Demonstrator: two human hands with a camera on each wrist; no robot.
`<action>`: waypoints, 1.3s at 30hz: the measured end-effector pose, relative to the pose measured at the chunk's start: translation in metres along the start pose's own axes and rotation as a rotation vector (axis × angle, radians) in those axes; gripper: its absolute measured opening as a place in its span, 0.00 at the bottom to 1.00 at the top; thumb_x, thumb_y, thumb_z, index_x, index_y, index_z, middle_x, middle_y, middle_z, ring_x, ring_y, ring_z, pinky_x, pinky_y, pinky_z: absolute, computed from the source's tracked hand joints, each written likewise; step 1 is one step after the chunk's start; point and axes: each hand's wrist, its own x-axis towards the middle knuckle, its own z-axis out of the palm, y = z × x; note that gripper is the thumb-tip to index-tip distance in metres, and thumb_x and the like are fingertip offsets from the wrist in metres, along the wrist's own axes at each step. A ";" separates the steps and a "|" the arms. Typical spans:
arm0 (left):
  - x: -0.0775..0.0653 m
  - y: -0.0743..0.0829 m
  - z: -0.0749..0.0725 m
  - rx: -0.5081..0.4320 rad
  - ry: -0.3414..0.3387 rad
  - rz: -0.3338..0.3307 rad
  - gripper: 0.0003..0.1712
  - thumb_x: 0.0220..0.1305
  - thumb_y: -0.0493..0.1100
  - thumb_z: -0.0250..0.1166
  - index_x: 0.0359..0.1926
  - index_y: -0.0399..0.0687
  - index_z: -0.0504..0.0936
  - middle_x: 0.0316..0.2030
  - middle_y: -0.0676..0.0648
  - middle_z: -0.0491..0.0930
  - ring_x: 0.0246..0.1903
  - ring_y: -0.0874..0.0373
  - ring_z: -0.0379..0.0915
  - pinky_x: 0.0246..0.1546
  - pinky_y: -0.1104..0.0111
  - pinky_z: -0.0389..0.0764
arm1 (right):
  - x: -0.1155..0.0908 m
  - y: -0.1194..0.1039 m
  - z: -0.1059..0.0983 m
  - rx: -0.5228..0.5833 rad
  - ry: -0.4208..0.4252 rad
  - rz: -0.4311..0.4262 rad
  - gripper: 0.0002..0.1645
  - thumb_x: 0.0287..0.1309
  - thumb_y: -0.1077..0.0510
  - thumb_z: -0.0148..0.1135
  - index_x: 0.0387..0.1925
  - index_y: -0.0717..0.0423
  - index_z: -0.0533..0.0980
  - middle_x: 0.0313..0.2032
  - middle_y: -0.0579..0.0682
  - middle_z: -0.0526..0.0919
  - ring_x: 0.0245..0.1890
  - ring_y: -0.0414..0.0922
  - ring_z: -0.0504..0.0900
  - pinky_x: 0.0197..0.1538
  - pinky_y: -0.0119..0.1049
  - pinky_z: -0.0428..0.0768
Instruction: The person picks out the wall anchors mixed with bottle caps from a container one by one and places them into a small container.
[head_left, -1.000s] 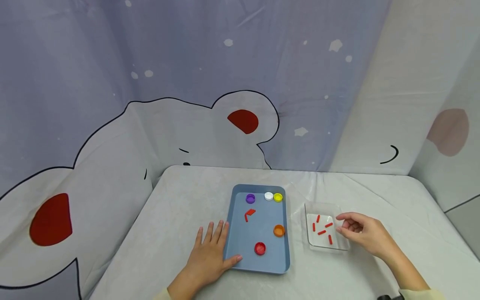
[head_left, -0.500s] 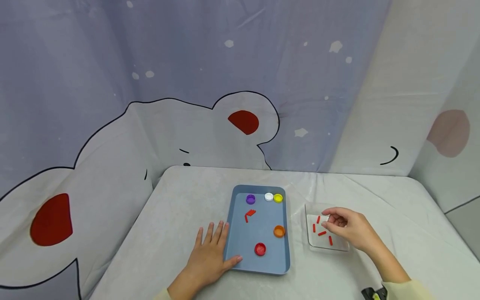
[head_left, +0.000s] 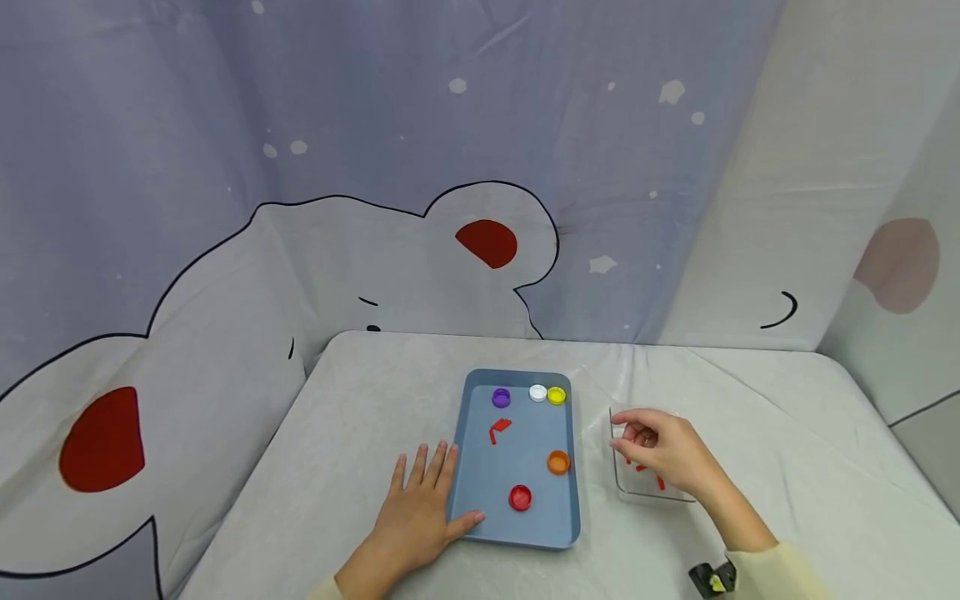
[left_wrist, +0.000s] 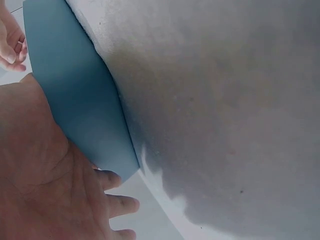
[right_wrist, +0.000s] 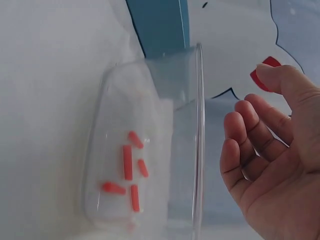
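Observation:
My left hand (head_left: pixel 416 517) lies with fingers spread at the left edge of a blue-grey tray (head_left: pixel 487 525), thumb over its rim. In the left wrist view, the palm side of that hand shows beside the tray's outer wall (left_wrist: pixel 80 85). My right hand (head_left: pixel 663 446) is above a clear plastic box (head_left: pixel 675 497), fingers loosely bent, thumb and index finger apart. Nothing shows between them in the right wrist view. Several short red sticks (right_wrist: pixel 127 162) lie scattered in the box; the hand partly hides them in the head view.
In the tray are a purple cap (head_left: pixel 501 397), a white cap (head_left: pixel 537 392), a yellow cap (head_left: pixel 556 395), an orange cap (head_left: pixel 558 462), a red cap (head_left: pixel 520 497) and a few red sticks (head_left: pixel 501 425). A white cloth (head_left: pixel 375 392) covers the table; a patterned curtain (head_left: pixel 375 125) hangs behind.
My right hand has moved left from the box's right side to above its left part, covering some sticks. The left hand and the tray have stayed in place.

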 end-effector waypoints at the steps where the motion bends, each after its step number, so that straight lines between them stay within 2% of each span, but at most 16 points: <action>1: 0.000 0.000 0.000 0.004 0.002 0.000 0.59 0.63 0.79 0.51 0.79 0.42 0.55 0.77 0.40 0.56 0.76 0.35 0.47 0.72 0.36 0.45 | 0.001 -0.001 0.001 0.003 -0.005 0.002 0.19 0.58 0.57 0.74 0.50 0.59 0.82 0.28 0.45 0.81 0.20 0.42 0.80 0.16 0.33 0.75; 3: 0.001 0.000 0.000 0.011 0.002 0.000 0.58 0.64 0.79 0.51 0.79 0.42 0.55 0.77 0.40 0.56 0.76 0.35 0.47 0.72 0.36 0.45 | 0.003 -0.002 0.005 0.004 -0.008 0.005 0.18 0.58 0.57 0.74 0.50 0.57 0.83 0.28 0.44 0.80 0.19 0.40 0.78 0.15 0.33 0.73; 6: 0.001 0.000 0.001 0.020 -0.002 -0.001 0.59 0.64 0.79 0.50 0.79 0.42 0.55 0.77 0.40 0.56 0.76 0.35 0.47 0.72 0.36 0.45 | 0.007 -0.003 0.010 -0.014 -0.005 -0.005 0.17 0.59 0.56 0.73 0.49 0.57 0.83 0.28 0.43 0.80 0.21 0.36 0.75 0.22 0.32 0.75; 12: 0.000 0.000 0.001 0.019 -0.009 -0.003 0.59 0.63 0.80 0.50 0.79 0.42 0.55 0.77 0.40 0.56 0.76 0.35 0.47 0.72 0.36 0.45 | 0.016 -0.006 0.023 -0.034 -0.009 -0.038 0.17 0.58 0.56 0.74 0.48 0.58 0.84 0.27 0.41 0.79 0.26 0.35 0.75 0.32 0.30 0.77; 21: 0.001 0.000 0.001 0.006 -0.011 -0.005 0.59 0.63 0.80 0.50 0.79 0.42 0.54 0.77 0.40 0.56 0.76 0.35 0.47 0.72 0.36 0.44 | 0.027 -0.015 0.040 -0.022 -0.036 -0.054 0.18 0.57 0.57 0.75 0.46 0.62 0.84 0.26 0.41 0.78 0.25 0.35 0.74 0.30 0.29 0.75; 32: 0.001 0.000 0.001 0.008 -0.005 -0.004 0.59 0.63 0.79 0.50 0.79 0.41 0.55 0.77 0.40 0.56 0.76 0.35 0.47 0.72 0.36 0.44 | 0.038 -0.025 0.058 -0.027 -0.072 -0.018 0.16 0.56 0.56 0.74 0.45 0.59 0.84 0.26 0.41 0.78 0.25 0.37 0.74 0.30 0.29 0.75; 39: 0.000 0.001 0.000 0.017 0.000 -0.007 0.59 0.63 0.79 0.51 0.79 0.41 0.55 0.77 0.40 0.57 0.76 0.35 0.48 0.72 0.37 0.45 | 0.048 -0.030 0.069 -0.019 -0.103 0.022 0.19 0.58 0.53 0.74 0.47 0.61 0.83 0.26 0.41 0.78 0.27 0.39 0.75 0.31 0.30 0.76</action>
